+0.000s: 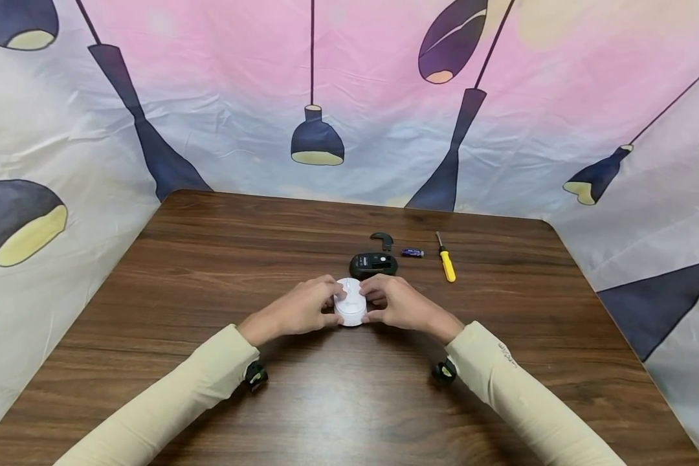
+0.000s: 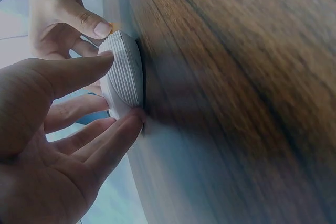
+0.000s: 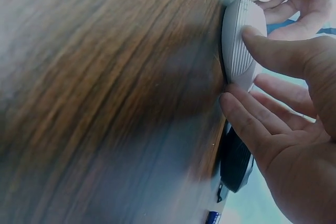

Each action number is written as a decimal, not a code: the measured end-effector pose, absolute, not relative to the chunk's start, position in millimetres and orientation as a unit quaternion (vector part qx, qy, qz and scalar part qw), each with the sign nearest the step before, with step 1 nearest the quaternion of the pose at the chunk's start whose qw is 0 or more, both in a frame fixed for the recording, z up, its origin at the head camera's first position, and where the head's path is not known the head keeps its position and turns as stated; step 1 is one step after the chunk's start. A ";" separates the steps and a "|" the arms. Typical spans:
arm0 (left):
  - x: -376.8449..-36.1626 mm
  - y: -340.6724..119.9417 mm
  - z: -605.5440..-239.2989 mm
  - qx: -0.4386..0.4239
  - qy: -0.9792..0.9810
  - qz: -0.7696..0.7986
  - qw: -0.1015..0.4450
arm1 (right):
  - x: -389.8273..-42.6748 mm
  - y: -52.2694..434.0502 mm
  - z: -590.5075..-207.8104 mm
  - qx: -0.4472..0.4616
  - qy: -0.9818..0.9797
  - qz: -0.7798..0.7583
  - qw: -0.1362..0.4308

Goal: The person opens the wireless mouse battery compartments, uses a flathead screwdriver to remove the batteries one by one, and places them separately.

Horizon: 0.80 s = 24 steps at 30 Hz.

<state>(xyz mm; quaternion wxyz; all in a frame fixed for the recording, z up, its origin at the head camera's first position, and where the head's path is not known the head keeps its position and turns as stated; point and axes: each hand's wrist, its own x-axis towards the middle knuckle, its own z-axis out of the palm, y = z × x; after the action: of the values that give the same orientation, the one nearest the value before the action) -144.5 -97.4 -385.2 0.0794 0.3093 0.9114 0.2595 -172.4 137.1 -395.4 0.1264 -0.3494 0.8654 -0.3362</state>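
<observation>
A white computer mouse [image 1: 351,310] with a ribbed rear end sits on the wooden table in the middle of the head view, top side up. My left hand [image 1: 309,305] holds its left side between thumb and fingers. From the opposite side my right hand [image 1: 403,304] grips it the same way. In the left wrist view, the left thumb lies against the ribbed part of the mouse [image 2: 123,74], with fingertips low at its edge. The right wrist view shows the right thumb on the ribs of the mouse [image 3: 239,45]. Its underside is hidden.
Just beyond the white mouse a black mouse [image 1: 360,266] lies with its underside up. Behind it is a curved black cover [image 1: 381,237]. A blue battery [image 1: 412,252] and a yellow-handled screwdriver [image 1: 447,264] lie to the right. Printed fabric [image 1: 239,129] hangs behind the table.
</observation>
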 end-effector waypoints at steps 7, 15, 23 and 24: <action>-143.9 -89.4 -384.5 0.319 0.906 0.264 0.089 | -171.2 144.3 -395.7 -0.351 0.866 -0.330 0.135; -142.5 -84.3 -386.3 0.326 0.905 0.261 0.086 | -169.2 149.8 -397.0 -0.349 0.870 -0.312 0.150; -143.5 -79.6 -389.6 0.332 0.905 0.257 0.066 | -167.7 153.7 -400.3 -0.344 0.870 -0.320 0.151; -143.4 -79.1 -389.9 0.332 0.906 0.256 0.064 | -167.6 154.2 -401.0 -0.345 0.869 -0.322 0.148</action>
<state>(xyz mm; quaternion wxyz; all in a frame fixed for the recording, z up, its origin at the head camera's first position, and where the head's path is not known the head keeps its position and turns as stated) -143.4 -79.1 -389.9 0.0641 0.3317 0.9057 0.2561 -167.6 154.2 -401.0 0.1481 -0.3449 0.8692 -0.3218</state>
